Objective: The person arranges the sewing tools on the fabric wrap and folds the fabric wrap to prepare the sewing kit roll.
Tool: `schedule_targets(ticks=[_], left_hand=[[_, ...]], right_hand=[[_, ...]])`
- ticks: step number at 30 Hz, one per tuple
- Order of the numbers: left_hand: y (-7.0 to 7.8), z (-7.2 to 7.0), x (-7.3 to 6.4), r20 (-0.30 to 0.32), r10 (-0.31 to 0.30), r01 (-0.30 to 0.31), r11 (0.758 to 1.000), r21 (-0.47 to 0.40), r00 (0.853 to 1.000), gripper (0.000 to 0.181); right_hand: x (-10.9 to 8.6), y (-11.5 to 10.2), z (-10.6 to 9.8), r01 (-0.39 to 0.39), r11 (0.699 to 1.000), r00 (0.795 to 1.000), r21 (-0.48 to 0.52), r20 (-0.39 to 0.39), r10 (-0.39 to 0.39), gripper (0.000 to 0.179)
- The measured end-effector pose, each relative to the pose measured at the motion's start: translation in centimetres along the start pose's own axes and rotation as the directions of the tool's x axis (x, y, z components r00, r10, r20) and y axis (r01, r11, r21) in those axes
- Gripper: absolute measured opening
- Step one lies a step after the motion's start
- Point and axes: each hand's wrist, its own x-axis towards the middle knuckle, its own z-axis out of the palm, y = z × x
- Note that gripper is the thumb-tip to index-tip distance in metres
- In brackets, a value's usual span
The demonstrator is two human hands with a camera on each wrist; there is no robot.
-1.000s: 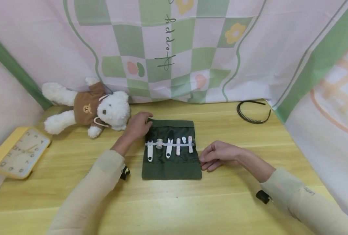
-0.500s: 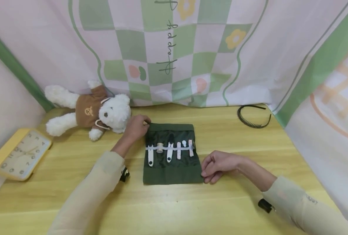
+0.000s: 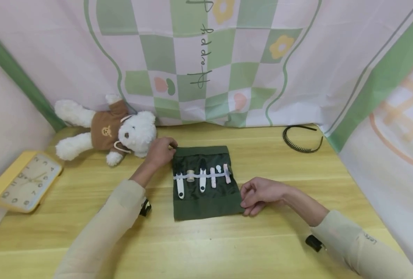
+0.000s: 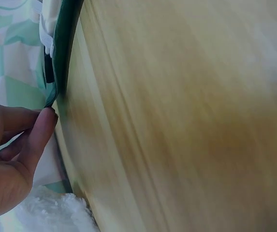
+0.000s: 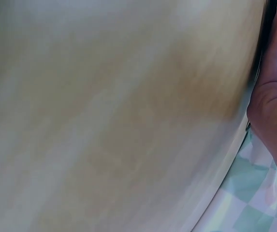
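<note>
A dark green fabric pouch [image 3: 206, 209] lies unfolded on the wooden table. Across its middle, a pale elastic band holds two white-handled tools [image 3: 203, 183] with black ends, a beige spool-like roll [image 3: 190, 176], two slim pink pieces [image 3: 213, 178] and a small white item [image 3: 218, 168]. My left hand [image 3: 161, 151] pinches the pouch's upper left corner; the left wrist view shows thumb and fingertips [image 4: 44, 123] meeting on the green edge. At the lower right corner, my right hand [image 3: 262, 195] grips the edge between thumb and bent fingers. In the right wrist view, its thumb [image 5: 273, 58] lies along the dark edge.
A white plush toy dog [image 3: 138, 133] in a brown hoodie lies behind my left hand. The yellow clock [image 3: 35, 180] stands at the left edge. A black headband [image 3: 293, 145] rests at the back right. Behind the table [image 3: 209, 248] hangs a checked curtain [image 3: 189, 85].
My right hand has slid down the pouch's side to its lower right corner. The pouch has turned slightly anticlockwise, its lower right corner rising. My left hand keeps its corner. The head view has shifted slightly.
</note>
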Motion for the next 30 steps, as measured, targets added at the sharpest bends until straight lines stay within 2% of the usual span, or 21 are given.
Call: schedule_targets(ticks=[5,11,15,23,27,30], left_hand=[[-0.5,-0.3,-0.2,0.043,0.006,-0.005,0.999,-0.031,0.999,0.024],[-1.7,-0.7,-0.5,0.062,0.083,-0.080,0.996,-0.041,0.995,0.024],[-2.2,-1.1,-0.7,0.078,0.107,-0.102,0.993,-0.062,0.991,0.021],[-2.9,-1.9,-1.2,0.147,0.025,-0.002,0.989,-0.150,0.989,0.022],[-3.3,-2.1,-1.4,0.193,-0.004,0.054,0.966,-0.253,0.981,0.022],[-3.5,-2.3,-1.7,0.217,-0.019,0.093,0.938,-0.334,0.976,0.021]], right_hand=[[-0.2,-0.2,-1.0,0.009,1.000,1.000,-0.018,-0.001,-0.009,0.024],[-0.4,-0.5,-2.0,0.043,0.999,0.999,-0.010,0.027,-0.043,0.025],[-0.4,-0.7,-2.7,0.063,0.998,0.998,-0.023,0.001,-0.063,0.024],[-0.6,-1.3,-4.1,0.096,0.992,0.988,-0.076,-0.116,-0.104,0.021],[-0.7,-1.5,-4.4,0.105,0.991,0.979,-0.089,-0.167,-0.118,0.020],[-0.6,-1.5,-4.6,0.104,0.991,0.977,-0.079,-0.180,-0.117,0.020]])
